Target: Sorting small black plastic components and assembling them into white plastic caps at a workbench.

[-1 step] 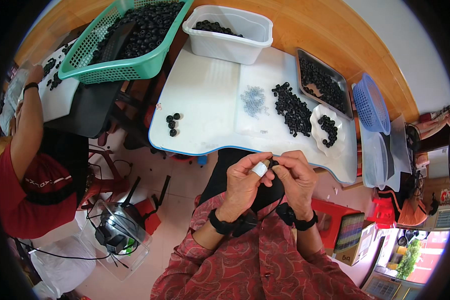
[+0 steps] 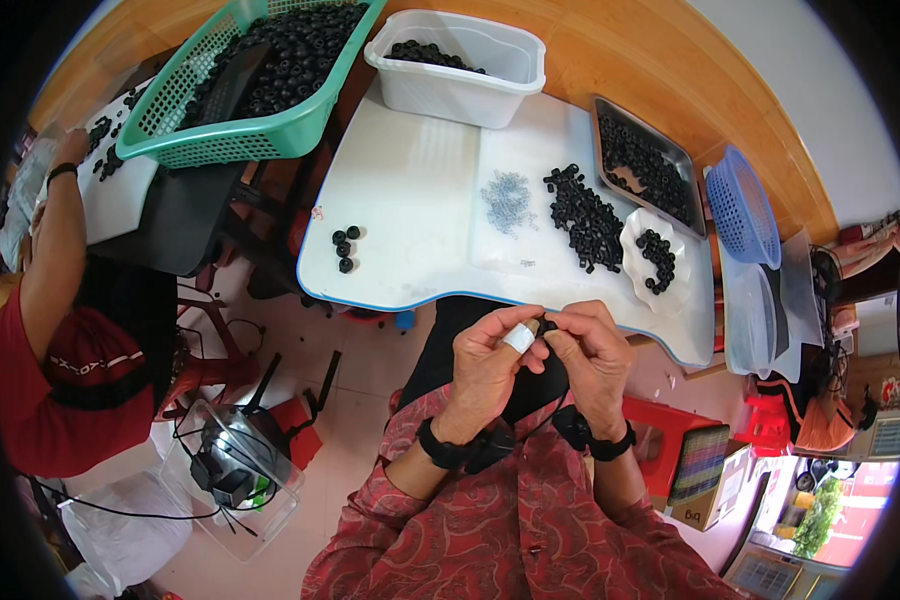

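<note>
Just off the table's near edge, above my lap, my two hands meet fingertip to fingertip. My left hand, with a white wrap round its thumb, is closed in a pinch on a small black part. The fingers of my right hand pinch the same part from the other side. Fingertips cover most of it, so its exact shape is hidden. Beyond my hands lie a pile of small black cylindrical pieces and a white scalloped dish holding round black pieces. A patch of tiny clear pieces is left of the pile.
Several black knob-like pieces sit on the white table at left. Behind are a white tub and a metal tray of black pieces. A green basket stands left, near a co-worker's arm. Right is a blue basket.
</note>
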`<move>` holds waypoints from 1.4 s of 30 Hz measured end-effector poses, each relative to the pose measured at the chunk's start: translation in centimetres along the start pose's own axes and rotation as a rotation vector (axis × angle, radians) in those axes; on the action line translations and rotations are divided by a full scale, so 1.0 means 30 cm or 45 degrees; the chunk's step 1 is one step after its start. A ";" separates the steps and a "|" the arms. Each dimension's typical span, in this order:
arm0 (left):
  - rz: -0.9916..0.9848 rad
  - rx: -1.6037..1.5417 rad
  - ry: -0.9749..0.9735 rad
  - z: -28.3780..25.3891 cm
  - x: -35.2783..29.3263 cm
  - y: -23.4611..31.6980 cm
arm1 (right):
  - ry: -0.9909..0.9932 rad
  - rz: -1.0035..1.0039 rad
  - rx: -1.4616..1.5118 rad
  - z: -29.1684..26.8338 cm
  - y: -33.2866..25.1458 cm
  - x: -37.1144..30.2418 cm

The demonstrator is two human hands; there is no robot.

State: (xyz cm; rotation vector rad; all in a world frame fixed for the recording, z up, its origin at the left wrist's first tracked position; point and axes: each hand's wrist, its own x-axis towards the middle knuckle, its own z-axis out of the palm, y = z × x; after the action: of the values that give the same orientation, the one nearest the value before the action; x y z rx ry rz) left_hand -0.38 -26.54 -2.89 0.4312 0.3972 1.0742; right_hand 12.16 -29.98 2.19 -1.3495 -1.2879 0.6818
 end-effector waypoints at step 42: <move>-0.054 0.408 -0.031 -0.013 0.022 -0.018 | 0.044 -0.099 -0.195 -0.042 0.045 -0.043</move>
State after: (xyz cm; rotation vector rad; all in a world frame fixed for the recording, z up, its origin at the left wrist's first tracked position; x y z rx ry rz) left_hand 0.10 -26.12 -3.58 0.7161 0.5574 0.9655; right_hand 13.40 -31.32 0.90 -1.4204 -1.3801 0.5128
